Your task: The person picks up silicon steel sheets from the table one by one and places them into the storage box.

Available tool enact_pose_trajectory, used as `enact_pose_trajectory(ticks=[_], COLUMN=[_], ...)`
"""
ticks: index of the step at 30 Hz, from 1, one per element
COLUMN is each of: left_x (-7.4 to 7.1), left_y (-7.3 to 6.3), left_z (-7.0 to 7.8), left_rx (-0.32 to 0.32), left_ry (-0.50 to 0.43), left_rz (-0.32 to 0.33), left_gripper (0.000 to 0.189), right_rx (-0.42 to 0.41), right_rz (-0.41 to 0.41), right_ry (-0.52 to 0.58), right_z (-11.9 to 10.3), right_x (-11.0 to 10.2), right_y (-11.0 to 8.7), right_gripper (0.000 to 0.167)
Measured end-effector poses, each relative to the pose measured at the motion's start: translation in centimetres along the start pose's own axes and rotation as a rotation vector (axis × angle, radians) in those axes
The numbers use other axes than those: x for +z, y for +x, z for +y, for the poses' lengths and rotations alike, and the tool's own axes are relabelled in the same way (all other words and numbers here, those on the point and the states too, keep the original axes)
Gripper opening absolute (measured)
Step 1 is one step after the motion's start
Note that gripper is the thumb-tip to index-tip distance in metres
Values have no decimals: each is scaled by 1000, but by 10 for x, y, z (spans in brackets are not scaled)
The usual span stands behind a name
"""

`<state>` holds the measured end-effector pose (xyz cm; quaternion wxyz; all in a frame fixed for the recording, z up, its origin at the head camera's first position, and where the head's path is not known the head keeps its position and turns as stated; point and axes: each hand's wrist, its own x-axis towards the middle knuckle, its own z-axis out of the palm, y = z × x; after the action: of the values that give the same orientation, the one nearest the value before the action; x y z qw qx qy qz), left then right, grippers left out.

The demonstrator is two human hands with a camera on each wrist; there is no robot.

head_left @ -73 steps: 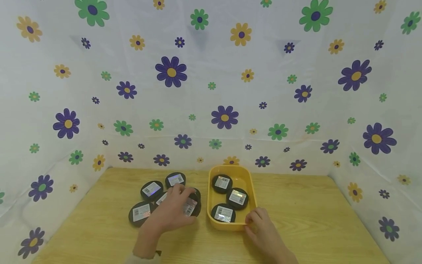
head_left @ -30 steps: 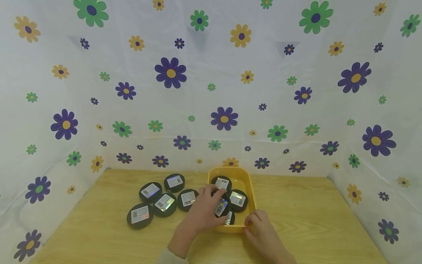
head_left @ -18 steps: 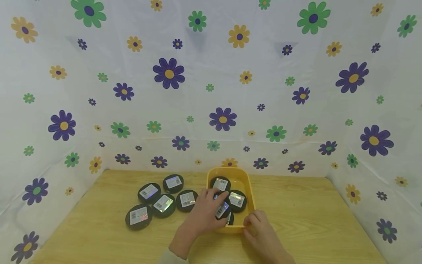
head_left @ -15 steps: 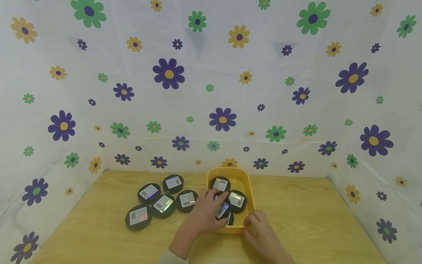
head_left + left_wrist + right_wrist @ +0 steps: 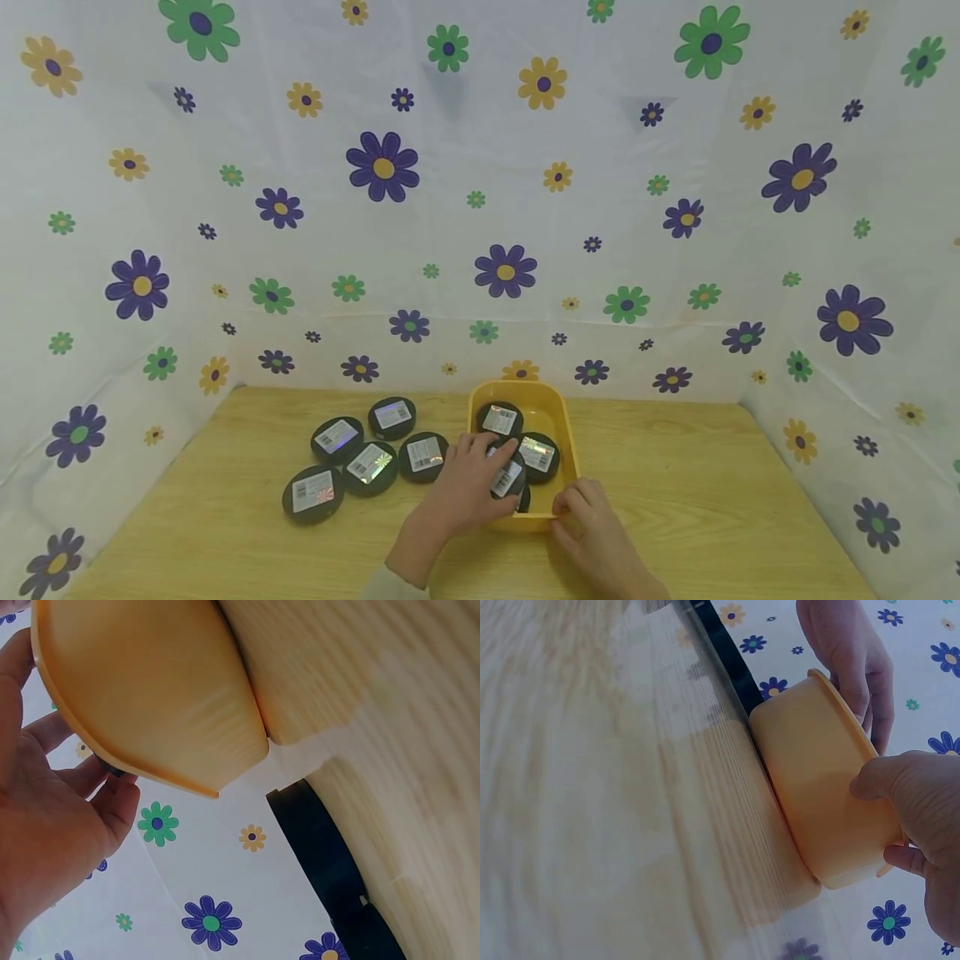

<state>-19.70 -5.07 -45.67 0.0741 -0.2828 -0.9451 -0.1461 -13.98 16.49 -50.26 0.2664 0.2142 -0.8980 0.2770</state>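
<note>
Over the yellow plastic bin, my left hand holds a flat round black container by its edges, its white barcode label facing up. That container overlaps another one in the near end of the bin, which is mostly covered. Two more labelled black containers, a far one and a right one, lie flat in the bin. At the bin's near right corner, my right hand pinches the rim. In the right wrist view, the thumb of my right hand presses the bin's outer wall.
Left of the bin, several similar black containers lie label up on the wooden table, the nearest container at the front left. A white cloth with printed flowers hangs behind the table and along both sides.
My left hand has carried one black container from the group at the left into the bin, and lowered it slightly. My right hand has stayed on the bin's corner.
</note>
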Motion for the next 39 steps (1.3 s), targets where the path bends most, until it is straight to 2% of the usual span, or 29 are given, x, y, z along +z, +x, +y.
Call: enact_pose_trajectory(ticks=[8, 14, 23, 31, 36, 39], left_x=[4, 5, 7, 5, 6, 6], left_y=[2, 1, -1, -2, -3, -3], left_z=[0, 1, 2, 5, 4, 5], left_rx=[-20, -45, -61, -65, -70, -82], left_ry=[-4, -6, 11, -8, -86, -129], left_rz=[-10, -64, -100, -120, -133, -146], left_gripper=[71, 71, 70, 63, 60, 60], right_rx=[-12, -44, 28, -55, -108, -104], right_rz=[2, 20, -27, 24, 61, 62], right_ry=[0, -10, 9, -17, -22, -19], right_z=[0, 0, -2, 2, 2, 1], right_x=[-1, -1, -2, -1, 1, 0], right_y=[1, 1, 1, 2, 2, 2], right_gripper=[40, 42, 38, 42, 42, 43])
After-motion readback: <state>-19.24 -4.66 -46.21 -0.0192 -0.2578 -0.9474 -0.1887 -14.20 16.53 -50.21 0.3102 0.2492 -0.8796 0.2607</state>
